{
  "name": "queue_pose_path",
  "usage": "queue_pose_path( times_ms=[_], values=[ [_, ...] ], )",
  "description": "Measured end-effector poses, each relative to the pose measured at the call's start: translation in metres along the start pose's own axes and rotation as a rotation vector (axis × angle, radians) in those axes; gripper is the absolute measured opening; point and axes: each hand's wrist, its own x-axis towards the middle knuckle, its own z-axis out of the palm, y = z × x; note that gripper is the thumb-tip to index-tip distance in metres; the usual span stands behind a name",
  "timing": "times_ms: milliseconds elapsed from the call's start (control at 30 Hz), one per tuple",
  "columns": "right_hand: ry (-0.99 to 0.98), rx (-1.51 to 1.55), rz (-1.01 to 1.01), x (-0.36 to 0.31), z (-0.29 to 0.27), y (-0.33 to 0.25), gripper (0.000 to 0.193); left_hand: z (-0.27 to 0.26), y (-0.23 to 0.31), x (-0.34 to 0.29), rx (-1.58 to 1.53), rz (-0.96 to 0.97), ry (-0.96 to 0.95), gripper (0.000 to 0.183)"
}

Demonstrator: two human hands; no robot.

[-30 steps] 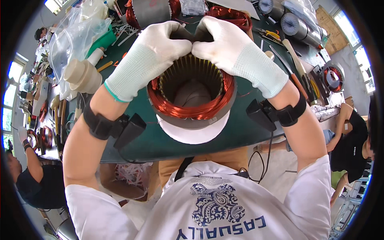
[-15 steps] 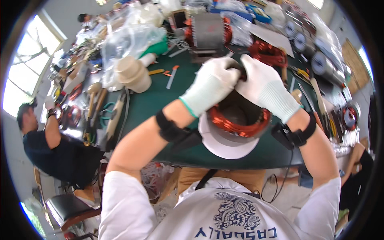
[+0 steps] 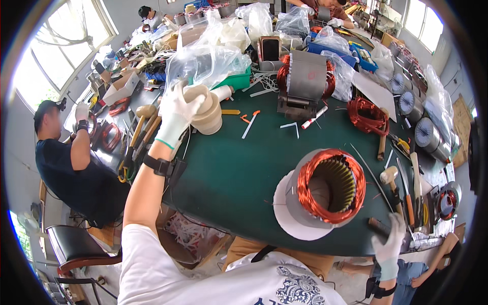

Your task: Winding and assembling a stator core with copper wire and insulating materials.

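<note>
Over at the left of the green table, my left hand [image 3: 178, 113], in a white glove, closes round the upper part of a stack of cream-coloured rolls [image 3: 209, 121]. My gloved right hand [image 3: 390, 244] hovers by the table's near right edge, fingers apart and holding nothing. Closest to it lies a short dark wooden piece [image 3: 378, 227]. Between my hands stands a motor stator [image 3: 301, 199] with a ring of red copper windings [image 3: 308, 203] round its mouth and yellowish slot liners inside. It rests on a round white sheet [image 3: 280, 203].
A larger stator [image 3: 307, 76] sits at the back, with a red copper coil [image 3: 367, 116] to its right. Mallets [image 3: 389, 175] and long tools line the right; more mallets [image 3: 146, 112] lie left. A seated co-worker [image 3: 66, 157] is at left; others work farther back.
Both hands have parted from the stator's top. My left hand went left to the cream rolls, my right hand down to the near right. The view has shifted, showing the windings fully.
</note>
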Motion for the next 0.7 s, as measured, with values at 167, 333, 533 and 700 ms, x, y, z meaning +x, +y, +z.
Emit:
queue_pose_path(
  times_ms=[167,333,533,700],
  values=[
    [0.034,-0.058,0.072,0.014,0.055,0.063,0.055,0.024,0.022,-0.017,-0.145,-0.113,-0.039,0.069],
    [-0.012,0.12,-0.002,0.018,0.043,-0.006,0.05,0.003,-0.001,-0.008,-0.203,0.067,-0.143,0.073],
    [-0.052,0.058,0.0,-0.004,0.059,-0.02,0.04,-0.02,0.078,-0.016,0.031,0.319,0.086,0.064],
    [0.074,0.18,-0.179,0.113,0.003,-0.03,0.031,-0.014,0.176,-0.01,-0.33,0.618,-0.239,0.052]
  ],
)
